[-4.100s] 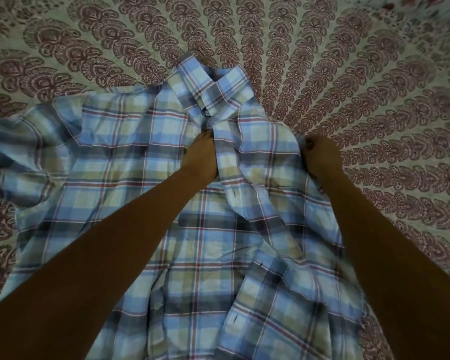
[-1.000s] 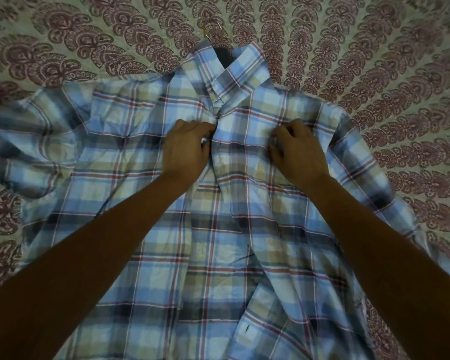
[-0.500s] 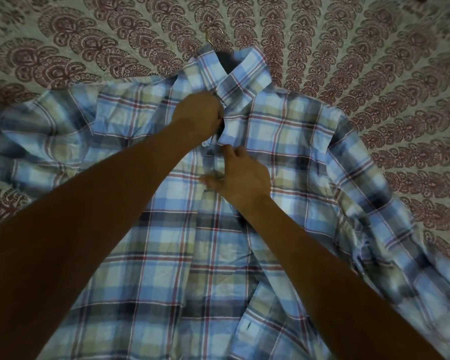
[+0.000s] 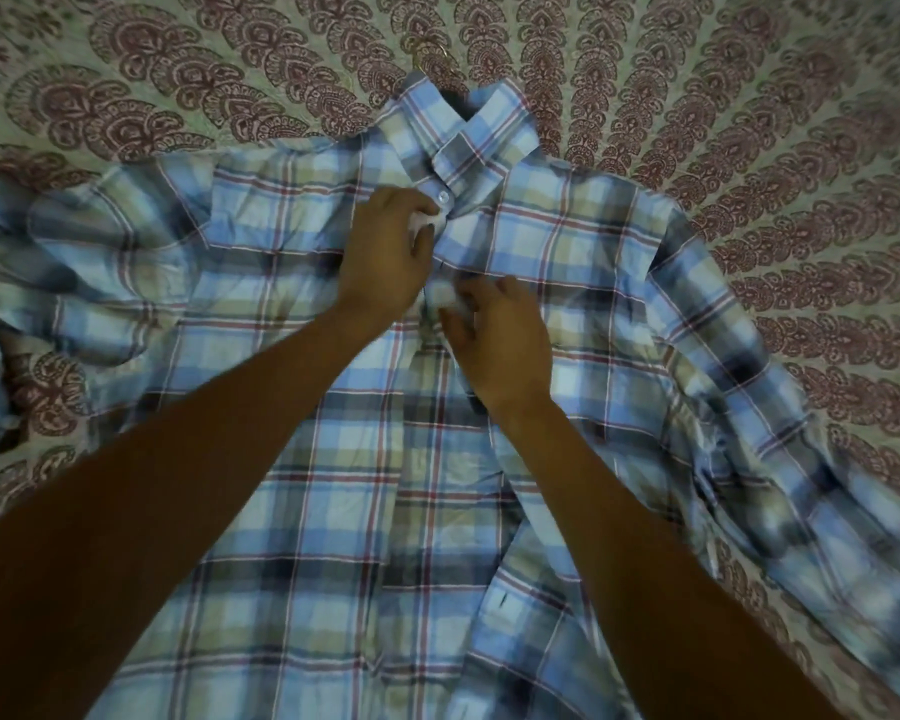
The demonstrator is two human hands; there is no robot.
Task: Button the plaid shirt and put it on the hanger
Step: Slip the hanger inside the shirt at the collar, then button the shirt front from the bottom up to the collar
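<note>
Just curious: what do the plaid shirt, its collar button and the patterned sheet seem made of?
The plaid shirt: thin matte woven cloth, probably cotton, softly creased. The collar button: pale, slightly glossy, likely plastic. The patterned sheet: matte printed cloth, fibre unclear.

Matt woven cloth plaid shirt [image 4: 567, 262], printed cloth bedsheet [image 4: 126, 106].

A pale bedspread [image 4: 749, 122] printed with maroon paisley-like motifs in fanning rows lies spread flat.
</note>
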